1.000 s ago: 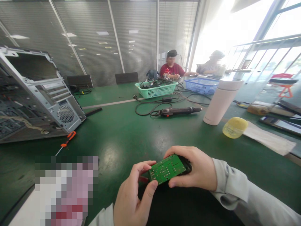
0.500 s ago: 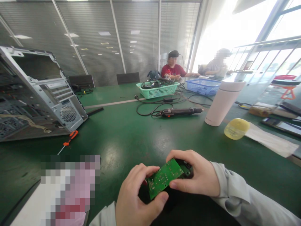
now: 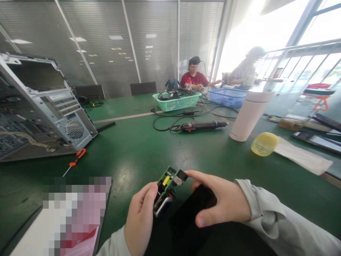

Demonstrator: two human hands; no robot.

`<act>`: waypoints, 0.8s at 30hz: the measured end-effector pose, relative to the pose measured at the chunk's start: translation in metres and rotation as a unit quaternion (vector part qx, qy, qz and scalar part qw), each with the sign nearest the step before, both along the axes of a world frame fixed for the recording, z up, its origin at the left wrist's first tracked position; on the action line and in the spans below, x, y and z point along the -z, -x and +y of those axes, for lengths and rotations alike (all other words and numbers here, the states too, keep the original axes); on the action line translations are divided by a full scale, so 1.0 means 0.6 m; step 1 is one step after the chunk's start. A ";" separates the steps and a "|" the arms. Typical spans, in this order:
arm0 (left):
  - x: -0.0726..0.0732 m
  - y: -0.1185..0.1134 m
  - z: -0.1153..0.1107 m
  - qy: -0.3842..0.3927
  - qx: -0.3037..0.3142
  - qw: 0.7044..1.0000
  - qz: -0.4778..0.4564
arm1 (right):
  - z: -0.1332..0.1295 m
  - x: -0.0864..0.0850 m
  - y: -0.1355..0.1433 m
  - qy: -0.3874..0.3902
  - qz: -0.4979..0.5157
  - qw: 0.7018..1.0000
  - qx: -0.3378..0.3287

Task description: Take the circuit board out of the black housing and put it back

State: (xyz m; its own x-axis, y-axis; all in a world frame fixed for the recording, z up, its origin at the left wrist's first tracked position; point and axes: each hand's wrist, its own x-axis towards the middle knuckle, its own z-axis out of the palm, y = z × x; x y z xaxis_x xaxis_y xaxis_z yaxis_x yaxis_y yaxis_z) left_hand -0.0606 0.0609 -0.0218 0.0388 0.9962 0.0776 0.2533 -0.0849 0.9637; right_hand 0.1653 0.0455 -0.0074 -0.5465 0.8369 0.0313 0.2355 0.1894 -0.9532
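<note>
My left hand [image 3: 141, 217] grips a small green circuit board [image 3: 166, 183] by its left edge, thumb on top. Its component side shows, with a yellow part, a metal connector and a silvery cylinder-like part. My right hand [image 3: 220, 199] is curled round a black casing [image 3: 201, 202], just right of the board; its index fingertip reaches a black block at the board's upper right corner. Dark shadow below hides the casing's lower end.
A metal computer case [image 3: 71, 117] stands at the left, near an orange-handled screwdriver [image 3: 77, 156]. Beyond my hands lie a black power screwdriver [image 3: 202, 126], a green basket [image 3: 177, 103] of cables and a blue basket [image 3: 227, 99]. A pink tumbler [image 3: 249, 115] stands right; two people sit behind.
The board has turned from its solder side to its component side and moved left with my left hand. It is now apart from the black casing in my right hand.
</note>
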 end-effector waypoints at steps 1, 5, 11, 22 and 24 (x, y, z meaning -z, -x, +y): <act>0.001 0.001 0.001 0.025 -0.038 0.999 0.001 | 0.000 -0.001 -0.003 0.014 -0.011 1.000 0.003; 0.012 0.008 0.005 0.061 -0.139 0.988 0.018 | -0.001 -0.007 -0.010 0.029 -0.059 0.998 0.012; 0.014 0.000 0.011 0.095 -0.012 0.985 -0.144 | 0.023 0.003 -0.005 0.028 -0.054 0.987 0.149; 0.008 -0.005 0.010 0.128 -0.016 0.969 -0.210 | 0.028 0.010 0.010 0.378 0.251 0.878 0.154; 0.005 -0.006 0.009 0.132 -0.020 0.969 -0.209 | 0.027 0.011 0.015 0.423 0.283 0.853 0.115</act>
